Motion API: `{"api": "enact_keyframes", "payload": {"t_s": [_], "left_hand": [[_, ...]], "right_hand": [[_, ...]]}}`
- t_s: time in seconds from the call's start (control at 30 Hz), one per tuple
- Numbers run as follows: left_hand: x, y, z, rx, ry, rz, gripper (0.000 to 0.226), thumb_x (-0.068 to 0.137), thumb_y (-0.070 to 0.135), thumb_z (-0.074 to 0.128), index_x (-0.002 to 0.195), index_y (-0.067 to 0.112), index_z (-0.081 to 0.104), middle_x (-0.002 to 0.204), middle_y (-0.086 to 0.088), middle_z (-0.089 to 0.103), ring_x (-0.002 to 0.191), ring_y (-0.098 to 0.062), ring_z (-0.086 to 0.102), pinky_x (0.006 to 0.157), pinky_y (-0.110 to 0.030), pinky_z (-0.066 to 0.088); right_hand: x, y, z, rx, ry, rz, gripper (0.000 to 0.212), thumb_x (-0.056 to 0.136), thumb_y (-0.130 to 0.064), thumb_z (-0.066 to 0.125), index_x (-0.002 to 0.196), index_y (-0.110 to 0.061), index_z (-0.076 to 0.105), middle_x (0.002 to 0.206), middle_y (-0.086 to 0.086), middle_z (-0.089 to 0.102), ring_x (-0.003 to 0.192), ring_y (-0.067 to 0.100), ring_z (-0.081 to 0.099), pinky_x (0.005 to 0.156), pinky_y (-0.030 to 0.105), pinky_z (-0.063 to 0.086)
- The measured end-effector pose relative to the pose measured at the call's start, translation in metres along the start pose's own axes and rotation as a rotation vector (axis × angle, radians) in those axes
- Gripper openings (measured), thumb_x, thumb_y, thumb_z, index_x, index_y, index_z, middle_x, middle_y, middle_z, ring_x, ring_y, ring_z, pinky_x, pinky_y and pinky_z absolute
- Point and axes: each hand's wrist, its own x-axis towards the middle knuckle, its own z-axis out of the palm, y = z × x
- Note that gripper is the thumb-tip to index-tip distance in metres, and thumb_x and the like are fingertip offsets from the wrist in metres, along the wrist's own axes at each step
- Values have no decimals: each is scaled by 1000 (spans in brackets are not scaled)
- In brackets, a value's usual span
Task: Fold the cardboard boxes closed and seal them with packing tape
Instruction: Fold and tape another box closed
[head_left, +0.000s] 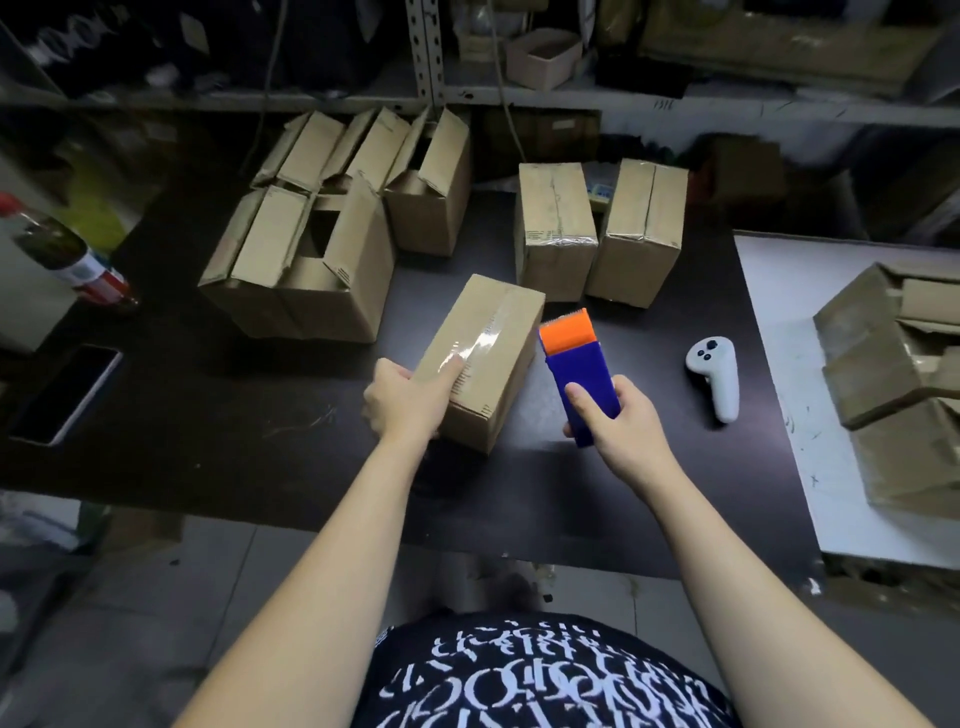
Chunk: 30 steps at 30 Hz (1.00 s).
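A closed cardboard box (493, 343) lies on the dark table, with a strip of clear packing tape (480, 340) along its top seam. My left hand (405, 400) grips the box's near left corner, thumb pressed on the tape. Just right of the box, my right hand (618, 421) holds a blue tape dispenser with an orange blade end (579, 369), tilted and lifted clear of the box. Two taped boxes (556, 228) (641, 234) stand behind. Several unsealed boxes with raised flaps (311, 260) (431, 182) stand at the back left.
A white handheld controller (717, 376) lies right of the dispenser. A phone (67, 392) and a bottle (67, 254) are at the left. Crumpled cardboard (904, 374) rests on a white board (789, 364) at the right. Metal shelving (431, 57) runs along the back.
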Motion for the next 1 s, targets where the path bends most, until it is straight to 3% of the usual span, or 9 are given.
{"api": "enact_keyframes", "payload": {"t_s": [0.2, 0.3, 0.37, 0.47, 0.57, 0.63, 0.83, 0.9, 1.0], "left_hand": [[1, 8, -11, 495, -49, 182, 80, 84, 83, 50, 125, 14, 57, 127, -13, 62, 121, -37, 58, 98, -46, 46], [12, 19, -28, 329, -47, 323, 57, 91, 67, 57, 119, 17, 67, 118, -5, 68, 114, -28, 61, 94, -39, 49], [14, 36, -40, -13, -214, 367, 31, 95, 49, 64, 101, 21, 74, 100, 3, 72, 102, -18, 66, 80, -29, 48], [6, 61, -57, -298, -622, 398, 23, 97, 39, 64, 97, 21, 79, 102, -5, 76, 94, -15, 68, 72, -26, 49], [1, 69, -66, -282, -788, 488, 27, 90, 44, 64, 91, 23, 81, 89, -7, 74, 83, -13, 64, 68, -29, 45], [2, 69, -69, -275, -803, 519, 24, 88, 43, 68, 80, 23, 80, 76, 1, 69, 76, -12, 60, 71, -35, 44], [5, 61, -80, -372, -821, 497, 17, 84, 40, 78, 82, 23, 79, 82, -4, 72, 82, -20, 63, 80, -48, 47], [3, 61, -78, -384, -765, 537, 14, 88, 35, 76, 82, 22, 77, 81, 0, 72, 81, -17, 62, 78, -40, 48], [-6, 65, -74, -378, -599, 645, 13, 96, 17, 71, 83, 14, 71, 68, 13, 68, 67, -2, 61, 65, -17, 47]], "right_hand": [[-12, -21, 5, 34, 86, -96, 36, 91, -35, 77, 97, -4, 61, 82, 13, 69, 60, 27, 69, 52, 33, 54], [-16, -29, 12, -9, 66, -156, 46, 85, -47, 79, 92, -6, 60, 77, 10, 68, 61, 29, 67, 51, 40, 53], [-18, -32, 16, -88, 68, -222, 49, 78, -56, 80, 83, -13, 58, 71, 0, 65, 61, 27, 63, 52, 42, 51], [-21, -43, 20, -144, 91, -339, 44, 78, -48, 85, 71, -23, 50, 60, -16, 57, 53, 7, 47, 50, 22, 39], [-27, -55, 24, -159, 83, -455, 43, 76, -44, 87, 70, -30, 47, 60, -24, 56, 53, 4, 48, 52, 13, 35], [-31, -59, 29, -176, 83, -527, 43, 73, -44, 86, 70, -33, 44, 62, -27, 57, 54, 2, 51, 51, 10, 34], [-35, -61, 37, -194, 110, -655, 43, 71, -45, 86, 75, -40, 43, 73, -31, 60, 59, 2, 56, 52, 7, 33], [-35, -62, 38, -200, 130, -668, 44, 72, -45, 85, 76, -41, 42, 74, -31, 61, 60, 1, 56, 52, 7, 34], [-35, -62, 41, -188, 161, -676, 45, 73, -53, 83, 74, -41, 40, 70, -31, 59, 57, 1, 54, 51, 6, 32]]}}
